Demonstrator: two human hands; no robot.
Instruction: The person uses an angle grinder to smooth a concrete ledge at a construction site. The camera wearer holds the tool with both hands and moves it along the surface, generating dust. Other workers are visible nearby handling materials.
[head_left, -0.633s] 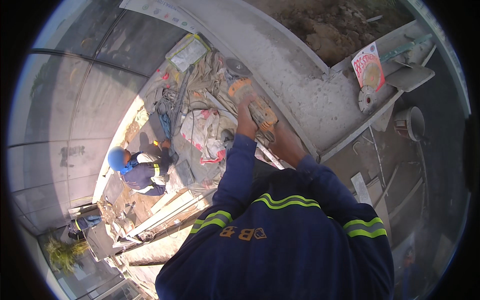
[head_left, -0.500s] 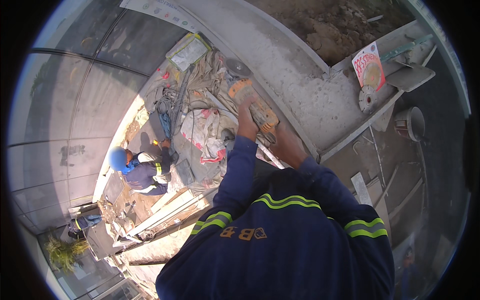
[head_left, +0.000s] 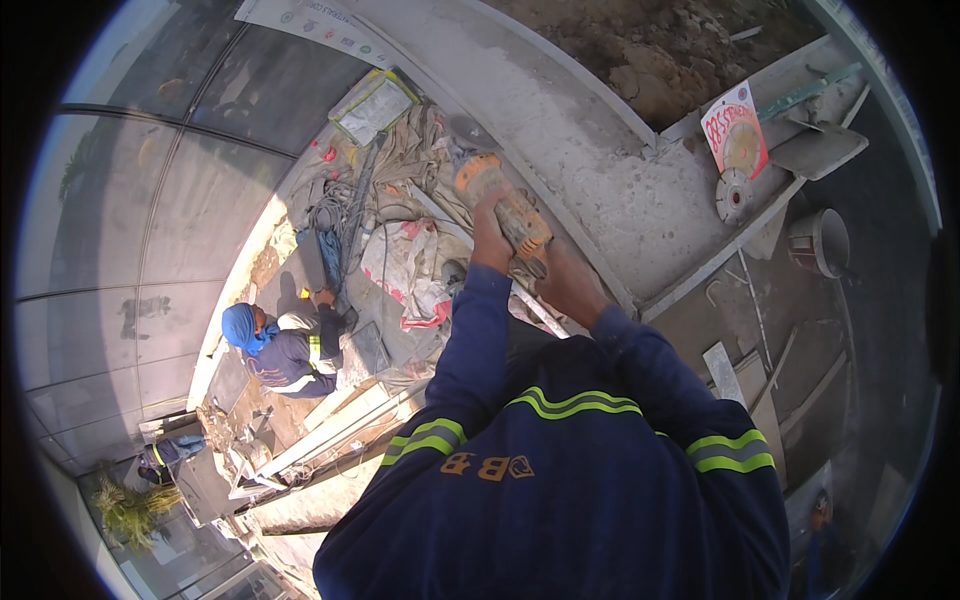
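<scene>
Lying obliquely between the two hands, an orange angle grinder (head_left: pixel 520 222) is held beside the grey concrete ledge (head_left: pixel 590 130), its disc (head_left: pixel 468 132) directed toward the upper left, near crumpled cloth sheets (head_left: pixel 415 150). The forward part of the casing is enclosed by the left hand (head_left: pixel 489 238), whose fingers are curled closely about it; the rear end is grasped by the right hand (head_left: pixel 566 284), whose fingertips are hidden, so that their exact placing cannot be told. The casing is judged to be rigid and rather heavy, with much weight carried at the geared head; some slipperiness may be lent by dust. The disc, blurred in outline, is judged brittle under side load. Hold is best taken at casing and rear end, with fingers kept well clear of the disc.
</scene>
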